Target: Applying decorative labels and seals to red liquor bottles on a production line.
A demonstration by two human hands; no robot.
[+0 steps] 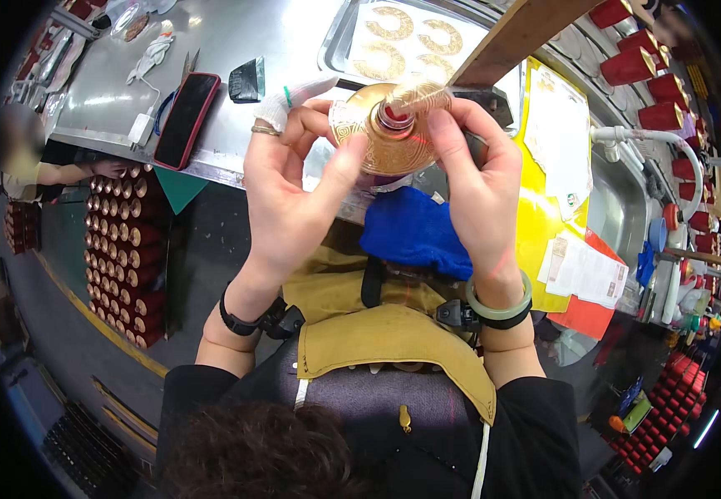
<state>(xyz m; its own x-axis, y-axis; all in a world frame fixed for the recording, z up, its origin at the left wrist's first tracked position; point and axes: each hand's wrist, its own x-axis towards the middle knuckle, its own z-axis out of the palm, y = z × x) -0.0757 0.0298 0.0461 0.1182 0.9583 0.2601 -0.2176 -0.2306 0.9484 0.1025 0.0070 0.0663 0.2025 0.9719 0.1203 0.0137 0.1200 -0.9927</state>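
Between my hands stands a round-shouldered bottle (388,155), its short neck pointing up at me. A C-shaped gold-patterned decal (417,97) curves around the neck, partly lifted off the shoulder on the far right side. My left hand (298,166) is closed at the bottle's left side, with the thumb pressing the decal's left end. White fabric with a green band covers one left finger. My right hand (481,170) pinches the decal's right end between thumb and fingers. The bottle's lower body is hidden. A blue cloth (418,231) lies below the bottle, over my lap.
A metal tray (327,54) beyond my hands holds a white sheet of C-shaped gold decals (389,23). A wooden bar (518,37) slants above it. On the left lie a phone (187,121) and scissors (190,62). Right are yellow sheets (535,216) and a metal sink (622,195).
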